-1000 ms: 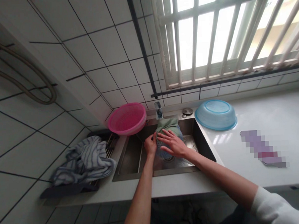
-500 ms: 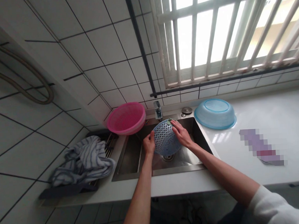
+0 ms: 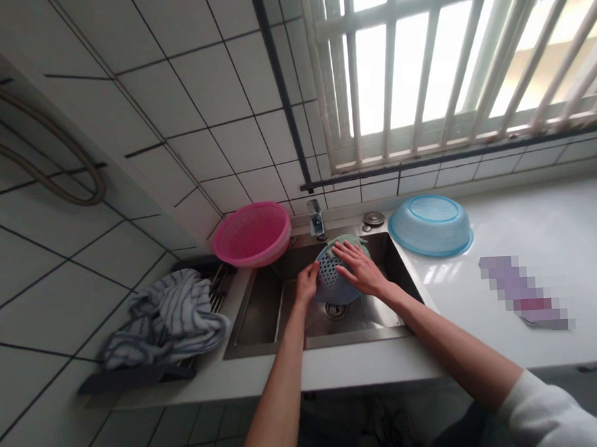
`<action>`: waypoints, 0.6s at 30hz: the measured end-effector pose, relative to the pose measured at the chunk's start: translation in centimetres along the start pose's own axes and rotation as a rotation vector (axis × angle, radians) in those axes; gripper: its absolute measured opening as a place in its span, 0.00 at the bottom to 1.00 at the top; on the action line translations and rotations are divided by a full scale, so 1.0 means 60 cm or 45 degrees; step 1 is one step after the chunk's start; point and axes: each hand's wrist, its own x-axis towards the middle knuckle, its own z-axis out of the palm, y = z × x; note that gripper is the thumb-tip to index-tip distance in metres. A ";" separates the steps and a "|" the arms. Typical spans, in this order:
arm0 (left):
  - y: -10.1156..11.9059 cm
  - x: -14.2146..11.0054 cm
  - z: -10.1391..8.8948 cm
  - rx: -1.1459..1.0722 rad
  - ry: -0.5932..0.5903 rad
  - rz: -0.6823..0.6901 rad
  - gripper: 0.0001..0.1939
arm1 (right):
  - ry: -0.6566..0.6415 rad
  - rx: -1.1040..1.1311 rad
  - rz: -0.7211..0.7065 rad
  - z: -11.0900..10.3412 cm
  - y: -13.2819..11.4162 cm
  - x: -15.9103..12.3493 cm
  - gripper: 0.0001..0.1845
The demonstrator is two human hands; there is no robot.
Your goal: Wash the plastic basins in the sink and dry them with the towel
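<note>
A blue plastic colander (image 3: 332, 273) is tilted above the sink's drain, its perforated side facing up. My left hand (image 3: 307, 282) is closed on its left rim, thumb on top. Flat against the colander lies my right hand (image 3: 358, 266), fingers stretched out and spread over a pale green cloth (image 3: 362, 245). The palm hides part of both the cloth and the colander. Beneath them is the stainless steel sink (image 3: 263, 312), with its round drain (image 3: 335, 310) partly visible.
A pink basket (image 3: 253, 234) stands at the sink's back left corner beside the faucet (image 3: 315, 217). An upturned blue basin (image 3: 431, 226) sits on the right counter, near a blurred purple item (image 3: 519, 292). A striped cloth (image 3: 176, 316) lies on the left rack.
The colander and my left hand have shifted slightly right. My right fingers have spread and moved slightly left across the colander, and more of the green cloth shows.
</note>
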 end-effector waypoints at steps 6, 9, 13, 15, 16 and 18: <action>0.003 -0.002 0.004 0.113 -0.063 0.045 0.28 | -0.122 -0.031 0.003 0.019 0.007 -0.010 0.37; 0.014 -0.012 0.000 0.225 0.079 0.179 0.16 | -0.157 -0.061 -0.056 0.029 -0.006 -0.013 0.37; 0.025 -0.019 -0.007 0.361 0.216 0.196 0.19 | -0.242 -0.093 -0.196 0.043 -0.040 -0.016 0.39; 0.024 -0.017 -0.012 0.365 0.200 0.064 0.14 | -0.278 -0.083 -0.247 0.045 -0.051 -0.017 0.38; 0.022 -0.015 -0.015 0.361 0.185 0.000 0.15 | -0.290 -0.070 -0.263 0.045 -0.052 -0.017 0.37; 0.015 -0.011 -0.020 0.328 0.176 -0.084 0.23 | -0.290 -0.032 -0.260 0.039 -0.043 -0.015 0.33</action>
